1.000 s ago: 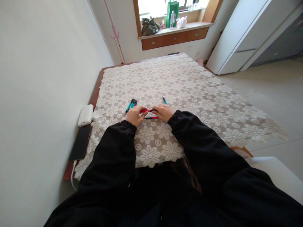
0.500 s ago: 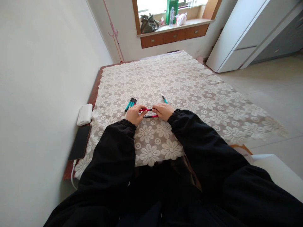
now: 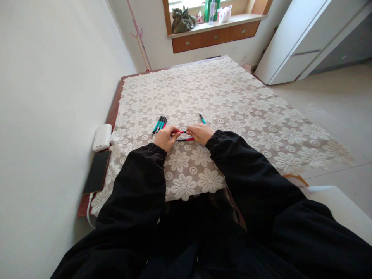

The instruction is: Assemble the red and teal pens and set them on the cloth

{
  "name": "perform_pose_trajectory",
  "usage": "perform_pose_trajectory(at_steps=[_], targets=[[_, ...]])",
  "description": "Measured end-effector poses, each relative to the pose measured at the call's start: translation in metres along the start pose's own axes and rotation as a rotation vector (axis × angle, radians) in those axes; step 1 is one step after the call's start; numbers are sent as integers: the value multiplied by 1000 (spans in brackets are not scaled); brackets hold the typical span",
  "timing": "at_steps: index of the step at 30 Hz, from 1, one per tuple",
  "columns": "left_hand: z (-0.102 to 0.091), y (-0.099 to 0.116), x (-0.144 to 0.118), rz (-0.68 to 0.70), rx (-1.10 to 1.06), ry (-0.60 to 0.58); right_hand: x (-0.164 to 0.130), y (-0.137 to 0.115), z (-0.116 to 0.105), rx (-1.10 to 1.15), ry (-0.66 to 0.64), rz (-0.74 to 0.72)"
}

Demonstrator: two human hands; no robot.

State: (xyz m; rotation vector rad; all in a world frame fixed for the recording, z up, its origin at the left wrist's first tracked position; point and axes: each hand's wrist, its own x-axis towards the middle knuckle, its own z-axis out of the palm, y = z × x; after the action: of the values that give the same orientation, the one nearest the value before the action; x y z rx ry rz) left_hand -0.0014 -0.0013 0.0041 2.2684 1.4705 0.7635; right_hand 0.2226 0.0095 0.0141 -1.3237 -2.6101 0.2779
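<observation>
Between my two hands is a red and black pen (image 3: 182, 132), lying crosswise. The fingers of my left hand (image 3: 166, 138) are closed on its left end, and those of my right hand (image 3: 200, 133) pinch its black right end. Just nearer to me, a second black and red pen (image 3: 185, 139) lies on the cloth, its ends partly hidden by my hands. Several teal and black pens (image 3: 158, 124), with a red one among them, lie side by side beyond my left hand. One teal and black pen (image 3: 202, 118) lies alone beyond my right hand.
A lace flower tablecloth (image 3: 186, 93) covers the table. Along the left edge are a white power bank or adapter-like box (image 3: 102, 137) and a dark phone (image 3: 97, 172) with a white cable (image 3: 88, 209). A white wall borders the left side.
The view has tilted slightly, so the scene sits a little higher in the picture. Both hands keep hold of the same pen, with hardly any movement.
</observation>
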Motion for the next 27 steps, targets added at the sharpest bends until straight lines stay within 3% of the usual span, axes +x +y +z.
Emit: perform_pose_trajectory(at_steps=[27], targets=[[2,1,-1,-4,21,-60,0,2,3,12,23,-37]])
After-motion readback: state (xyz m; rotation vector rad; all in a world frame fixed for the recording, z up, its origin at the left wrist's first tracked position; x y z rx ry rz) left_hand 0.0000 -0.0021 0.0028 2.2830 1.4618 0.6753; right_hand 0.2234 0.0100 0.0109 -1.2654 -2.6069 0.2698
